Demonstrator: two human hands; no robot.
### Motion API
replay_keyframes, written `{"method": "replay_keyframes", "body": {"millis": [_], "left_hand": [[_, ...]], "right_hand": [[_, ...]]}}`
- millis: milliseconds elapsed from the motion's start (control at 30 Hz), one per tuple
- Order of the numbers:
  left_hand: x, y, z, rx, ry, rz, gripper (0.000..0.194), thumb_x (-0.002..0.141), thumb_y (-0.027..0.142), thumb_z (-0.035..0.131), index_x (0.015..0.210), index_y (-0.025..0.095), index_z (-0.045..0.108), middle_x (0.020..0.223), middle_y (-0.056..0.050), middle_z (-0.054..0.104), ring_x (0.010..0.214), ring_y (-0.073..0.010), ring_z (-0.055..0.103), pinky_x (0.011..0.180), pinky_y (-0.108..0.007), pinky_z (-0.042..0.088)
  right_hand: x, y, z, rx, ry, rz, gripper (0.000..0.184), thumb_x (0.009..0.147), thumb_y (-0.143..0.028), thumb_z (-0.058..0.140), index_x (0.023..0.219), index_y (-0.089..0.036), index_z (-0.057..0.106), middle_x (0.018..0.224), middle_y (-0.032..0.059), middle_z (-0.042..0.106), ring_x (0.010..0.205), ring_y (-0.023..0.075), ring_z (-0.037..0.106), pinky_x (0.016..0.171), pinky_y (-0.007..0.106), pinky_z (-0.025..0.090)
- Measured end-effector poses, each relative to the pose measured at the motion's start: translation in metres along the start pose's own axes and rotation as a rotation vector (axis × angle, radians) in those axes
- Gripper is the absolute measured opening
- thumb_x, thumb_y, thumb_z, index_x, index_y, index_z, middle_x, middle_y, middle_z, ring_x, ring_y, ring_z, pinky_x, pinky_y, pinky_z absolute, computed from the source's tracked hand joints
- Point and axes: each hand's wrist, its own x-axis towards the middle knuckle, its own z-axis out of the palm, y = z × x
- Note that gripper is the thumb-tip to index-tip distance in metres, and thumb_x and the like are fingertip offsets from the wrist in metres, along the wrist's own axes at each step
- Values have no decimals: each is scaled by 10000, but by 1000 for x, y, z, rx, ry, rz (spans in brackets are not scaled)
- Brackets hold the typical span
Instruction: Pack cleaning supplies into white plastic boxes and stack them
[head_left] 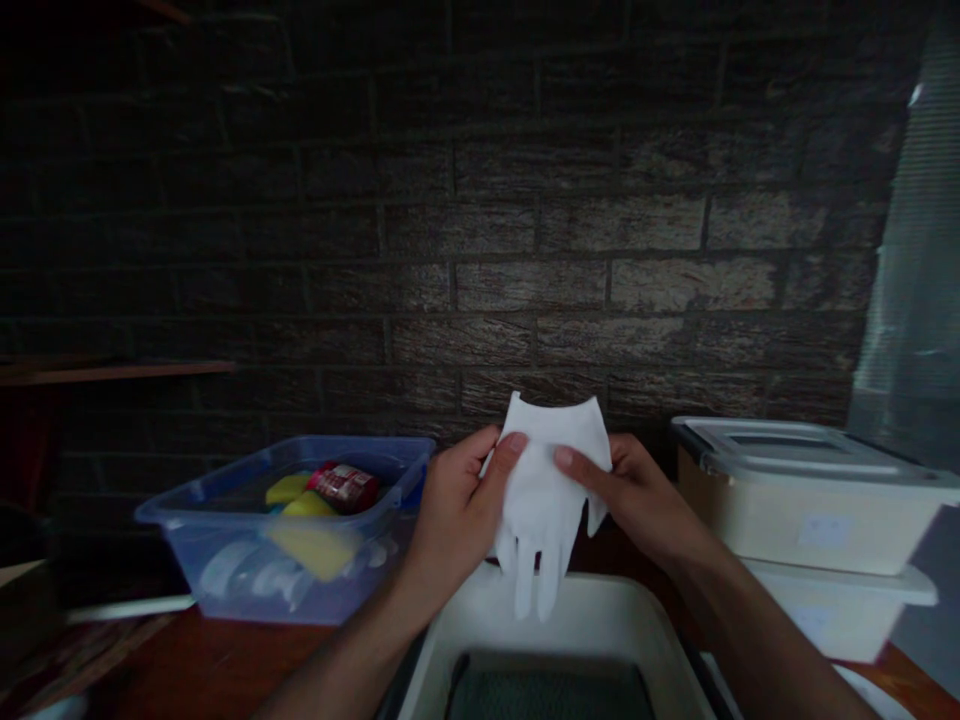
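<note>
Over the far edge of the bin, a smooth white glove hangs fingers down; left hand and right hand pinch its sides, thumbs on top

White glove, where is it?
In the head view, the white glove is just right of centre, held between the left hand and right hand, above the open pale bin.

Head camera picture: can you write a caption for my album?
Left hand and right hand hold a white glove above an open bin.
</note>
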Motion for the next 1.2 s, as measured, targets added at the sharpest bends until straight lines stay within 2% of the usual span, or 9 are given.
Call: {"method": "replay_keyframes", "body": {"millis": [267, 467, 633, 700, 833, 900, 967, 1067, 1200], "left_hand": [[2, 2, -1, 32, 140, 31, 463, 997, 477, 540, 655, 170, 483, 620, 33, 420, 590, -93, 358, 488, -205, 271], [2, 3, -1, -3, 136, -2, 538, 1000, 520, 505, 601, 159, 521, 580, 21, 443, 542, -91, 332, 461, -223, 234], [3, 5, -1, -129, -2, -69, 669, 996, 630, 429, 511, 172, 474, 475, 9, 431, 480, -99, 399, 472, -227, 291], [4, 7, -1, -237, -109, -93, 626, 994, 642, 420, 607, 166, 549, 511, 10, 458, 491, -99, 417, 461, -211, 289], [5, 6, 1, -470, -206, -240, 340, 887, 516, 709, 957, 207, 586, 620, 73, 450, 483, -54, 318, 430, -157, 200], [5, 4, 2, -571, -211, -357, 393, 846, 459, 777, 1099, 238, 572, 675, 80, 467, 475, -40, 295, 418, -146, 161], [5, 1, 3, -614, -262, -456, 403, 832, 459, 792, 1087, 210, 603, 689, 69, 473, 471, -32, 294, 404, -149, 135], [4, -3, 7, -550, -283, -499, 390, 838, 510, 770, 899, 145, 648, 659, 34, 510, 492, -50, 391, 408, -153, 230], [4, -5, 10, -425, -119, -295, 413, 901, 553, 680, 921, 140, 700, 765, -39, 663, 657, -132, 575, 553, -206, 440]], "right_hand": [[4, 6, 5, 9, 295, -138, 327, 943, -499, 679, 887, -182, 739, 713, 4, 673, 616, 126, 564, 564, 222, 446], [0, 1, 7, -63, 271, -103, 374, 926, -530, 686, 822, -172, 717, 708, 11, 668, 605, 123, 567, 548, 214, 442], [-2, -4, 10, -91, 251, -44, 442, 907, -583, 681, 801, -156, 719, 693, 32, 680, 567, 130, 560, 507, 226, 429], [-2, -5, 11, -93, 250, -39, 447, 899, -591, 684, 808, -154, 717, 686, 34, 680, 559, 133, 559, 502, 230, 432], [-1, -4, 10, -66, 226, -53, 413, 898, -565, 704, 831, -157, 721, 652, 11, 656, 538, 109, 532, 493, 209, 414], [-1, -3, 10, -34, 213, -64, 394, 896, -548, 716, 843, -158, 726, 672, 10, 669, 540, 97, 530, 501, 200, 417], [-1, -2, 9, -10, 195, -68, 385, 897, -538, 722, 850, -157, 730, 701, 15, 687, 548, 94, 538, 515, 201, 432], [-1, -2, 9, -24, 170, -68, 387, 900, -534, 720, 833, -153, 725, 703, 22, 697, 548, 99, 555, 515, 205, 441], [-1, -6, 4, -142, 218, -70, 453, 904, -562, 699, 702, -157, 665, 524, 3, 632, 398, 96, 508, 395, 199, 364]]}}
